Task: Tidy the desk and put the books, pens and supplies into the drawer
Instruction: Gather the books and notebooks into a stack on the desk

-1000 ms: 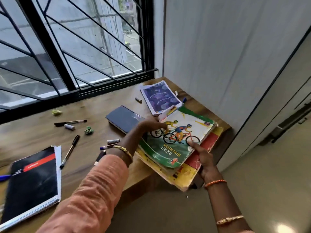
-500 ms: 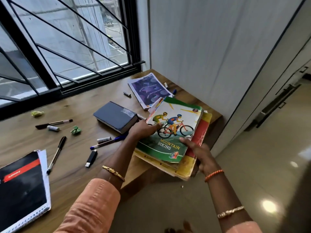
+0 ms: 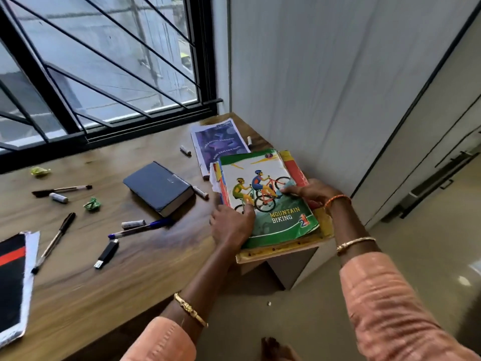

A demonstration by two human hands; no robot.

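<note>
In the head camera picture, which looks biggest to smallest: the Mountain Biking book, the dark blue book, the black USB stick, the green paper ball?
1. Mountain Biking book
2. dark blue book
3. black USB stick
4. green paper ball
The last two look close; the stick looks longer.

A barred window (image 3: 99, 74) runs along the desk's far edge, and a pale wall (image 3: 312, 74) stands at the desk's right edge. Crumpled green paper scraps lie on the wooden desk (image 3: 145, 269): one (image 3: 39, 171) near the far edge, another (image 3: 92, 204) nearer the middle. A glossy floor (image 3: 429, 256) spreads to the right.
</note>
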